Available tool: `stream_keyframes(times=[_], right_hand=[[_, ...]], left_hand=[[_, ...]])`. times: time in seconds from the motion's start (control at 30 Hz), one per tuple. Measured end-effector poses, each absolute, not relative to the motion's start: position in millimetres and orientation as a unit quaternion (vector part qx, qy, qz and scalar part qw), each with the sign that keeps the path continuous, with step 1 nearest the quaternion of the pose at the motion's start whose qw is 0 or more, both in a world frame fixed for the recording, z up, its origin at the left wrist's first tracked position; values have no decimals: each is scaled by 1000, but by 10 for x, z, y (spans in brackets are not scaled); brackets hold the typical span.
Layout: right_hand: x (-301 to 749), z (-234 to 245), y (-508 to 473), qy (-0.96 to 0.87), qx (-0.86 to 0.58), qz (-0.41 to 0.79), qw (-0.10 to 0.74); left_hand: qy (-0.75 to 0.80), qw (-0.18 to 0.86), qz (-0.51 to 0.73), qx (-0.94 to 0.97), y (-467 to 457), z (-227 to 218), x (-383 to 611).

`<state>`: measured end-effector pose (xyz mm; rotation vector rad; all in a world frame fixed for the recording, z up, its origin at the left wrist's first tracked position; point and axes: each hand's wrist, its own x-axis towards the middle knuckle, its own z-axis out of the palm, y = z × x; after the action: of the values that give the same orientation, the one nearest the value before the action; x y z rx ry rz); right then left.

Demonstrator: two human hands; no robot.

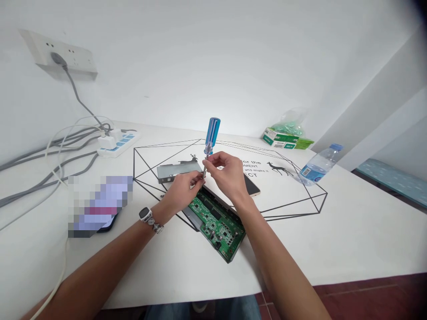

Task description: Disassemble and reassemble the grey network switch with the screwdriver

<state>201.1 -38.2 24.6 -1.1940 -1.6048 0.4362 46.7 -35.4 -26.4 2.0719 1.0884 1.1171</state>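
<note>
A screwdriver with a blue, clear-striped handle stands nearly upright, tip down, over the far end of a green circuit board. The board lies in an open metal case, tilted across the table. My right hand is closed, thumb and finger pinching the screwdriver's shaft below the handle. Beside the tip, my left hand is closed too, its fingertips pressed together; what they hold, if anything, is hidden. Behind the left hand lies a grey metal cover. A dark flat device is partly covered by my right hand.
A phone, mostly blurred out, lies at the left. A power strip with several cables sits farther back. At the right are a water bottle, leaning, and a green-white box with a plastic bag.
</note>
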Motion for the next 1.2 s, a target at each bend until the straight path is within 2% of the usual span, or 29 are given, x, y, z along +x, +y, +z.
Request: stream_keyframes(times=[0.9, 1.2], right_hand=[[2052, 208, -365, -697, -486, 195, 490], [2060, 233, -376, -680, -479, 289, 474]], left_hand=[[407, 258, 416, 771, -332, -282, 466], [400, 255, 419, 774, -336, -278, 466]])
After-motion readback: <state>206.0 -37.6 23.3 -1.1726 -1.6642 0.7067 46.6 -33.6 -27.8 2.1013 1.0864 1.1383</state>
